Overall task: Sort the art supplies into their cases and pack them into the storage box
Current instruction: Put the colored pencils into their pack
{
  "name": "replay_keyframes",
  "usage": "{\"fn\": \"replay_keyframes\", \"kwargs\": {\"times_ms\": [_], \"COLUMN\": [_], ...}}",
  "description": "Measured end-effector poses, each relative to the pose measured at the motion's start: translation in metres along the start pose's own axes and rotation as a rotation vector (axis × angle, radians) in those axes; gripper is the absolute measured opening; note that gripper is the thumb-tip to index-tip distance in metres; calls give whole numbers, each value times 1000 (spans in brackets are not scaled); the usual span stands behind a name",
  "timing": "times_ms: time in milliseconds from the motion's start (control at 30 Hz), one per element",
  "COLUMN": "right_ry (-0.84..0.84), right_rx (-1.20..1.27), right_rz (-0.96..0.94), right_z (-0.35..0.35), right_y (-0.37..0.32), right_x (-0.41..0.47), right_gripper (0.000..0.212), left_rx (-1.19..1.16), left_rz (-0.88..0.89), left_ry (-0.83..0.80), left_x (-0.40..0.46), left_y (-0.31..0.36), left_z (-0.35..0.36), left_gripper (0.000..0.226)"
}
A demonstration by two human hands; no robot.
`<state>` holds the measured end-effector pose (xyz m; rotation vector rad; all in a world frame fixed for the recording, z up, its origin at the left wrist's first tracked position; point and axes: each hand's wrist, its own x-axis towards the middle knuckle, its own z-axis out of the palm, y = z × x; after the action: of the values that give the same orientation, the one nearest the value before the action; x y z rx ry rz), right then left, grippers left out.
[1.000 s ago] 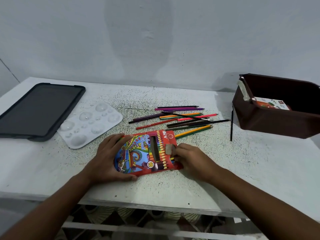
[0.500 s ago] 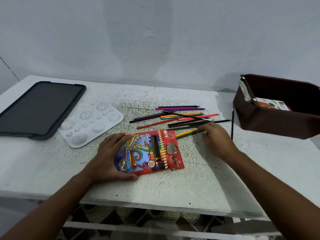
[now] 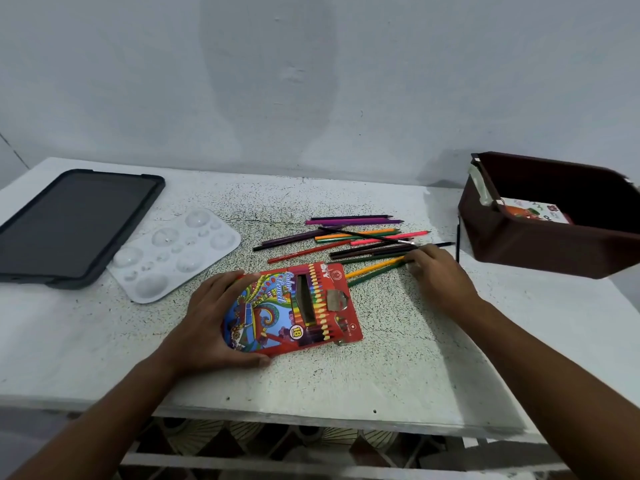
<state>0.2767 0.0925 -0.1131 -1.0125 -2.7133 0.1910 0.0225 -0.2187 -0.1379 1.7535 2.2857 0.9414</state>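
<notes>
Flat glossy cardboard pencil case (image 3: 294, 310)

So the flat red cardboard colour-pencil case (image 3: 294, 308) with the swirly printed front lies face up, tilted, its window showing pencils inside. Just behind it sits a loose scatter of colour pencils (image 3: 349, 237), purple, orange, pink, red, brown, green, yellow, lying crisscrossed. Well to the case's right stands the dark brown open storage box (image 3: 519, 244), a printed pack inside.
</notes>
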Motion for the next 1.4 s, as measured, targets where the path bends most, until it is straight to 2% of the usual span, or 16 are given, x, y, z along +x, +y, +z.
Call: {"fn": "replay_keyframes", "kwargs": {"times_ms": [133,267,400,567,667,900,1067,1267,1400], "right_ry": [23,25,27,190,206,-11,-205,-204,-252], "right_rx": [-15,-52,-113,-96,-68,96,295,354,383], "right_rz": [-31,-60,-100,-7,10,-297,-348,-383,-306], "right_z": [0,-1,-4,-23,-35,-19,-1,11,1], "right_y": [2,2,9,27,34,-26,-78,-98,-94], "right_x": [0,-2,-4,-1,0,-26,-38,-39,-37], "right_gripper": [12,22,18,15,15,19,25,20,20], "left_rx": [3,0,-1,8,15,17,22,30,-18], "left_rz": [4,1,-3,-5,-7,-19,-39,-73,-81], "left_ry": [6,1,8,-5,-11,-25,-53,-140,-250], "left_x": [0,0,0,0,0,0,0,1,5], "left_y": [0,0,0,-2,-2,-1,1,-2,-2], "left_z": [0,0,0,0,1,0,-1,-7,-15], "left_gripper": [113,113,113,113,113,114,117,123,128]}}
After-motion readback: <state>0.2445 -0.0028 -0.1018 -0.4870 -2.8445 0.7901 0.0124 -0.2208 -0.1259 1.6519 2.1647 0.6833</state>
